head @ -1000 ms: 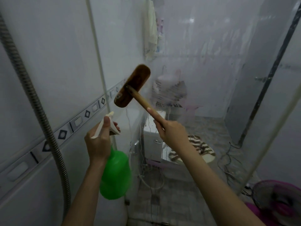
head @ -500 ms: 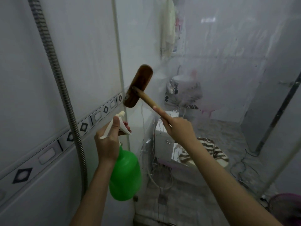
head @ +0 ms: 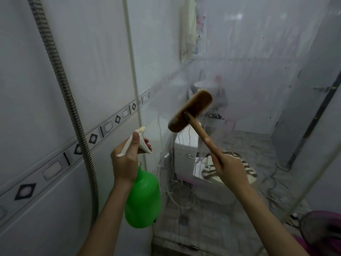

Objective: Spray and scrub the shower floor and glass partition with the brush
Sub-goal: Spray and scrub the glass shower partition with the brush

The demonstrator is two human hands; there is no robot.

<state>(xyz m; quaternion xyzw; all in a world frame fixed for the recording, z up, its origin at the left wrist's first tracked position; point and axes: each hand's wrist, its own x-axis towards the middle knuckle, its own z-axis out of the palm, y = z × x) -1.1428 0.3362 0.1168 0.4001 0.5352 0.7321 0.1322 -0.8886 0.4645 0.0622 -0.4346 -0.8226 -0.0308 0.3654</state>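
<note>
My right hand (head: 230, 168) grips the wooden handle of a scrub brush (head: 191, 110), index finger stretched along the shaft. The brown brush head is tilted and lies against the wet, streaked glass partition (head: 258, 80) at about chest height. My left hand (head: 125, 159) holds a green spray bottle (head: 144, 198) by its white trigger head, thumb on top and fingers round the trigger, nozzle pointing up towards the glass. The bottle hangs just left of the glass edge. The shower floor is out of view.
A ribbed metal shower hose (head: 64, 85) hangs down the white tiled wall (head: 36, 117) at the left. Through the glass I see a toilet (head: 186, 156) with a striped cloth on it, cables on the floor, and a pink fan (head: 324, 228) at the bottom right.
The brush head has moved right and slightly down across the glass, away from the wall corner. My left hand with the spray bottle has stayed roughly where it was.
</note>
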